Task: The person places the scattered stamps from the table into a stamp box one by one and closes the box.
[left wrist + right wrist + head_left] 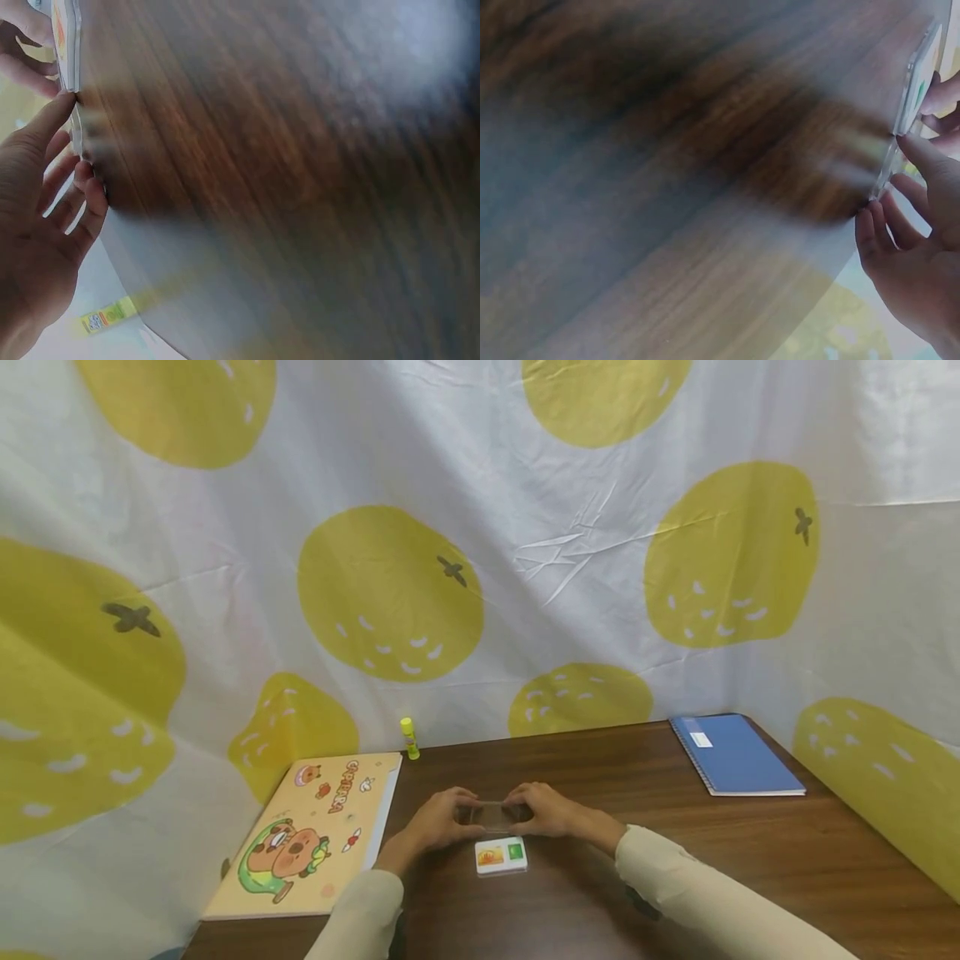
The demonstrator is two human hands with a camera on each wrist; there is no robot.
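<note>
A flat clear plastic lid lies low at the tabletop between both hands. My left hand holds its left side, thumb at the near corner and fingers curved toward the far one. The right hand grips the opposite side the same way. Just nearer to me sits a shallow clear case with white cards, the top showing an orange picture and a green one. In the left wrist view the lid appears edge-on beside the thumb tip. From the right wrist, the card case adjoins the lid.
A capybara-printed folder lies left of the hands on the brown wooden table. Behind it stands a yellow-green glue stick. A blue spiral notebook is at the back right. A fruit-patterned curtain surrounds the table.
</note>
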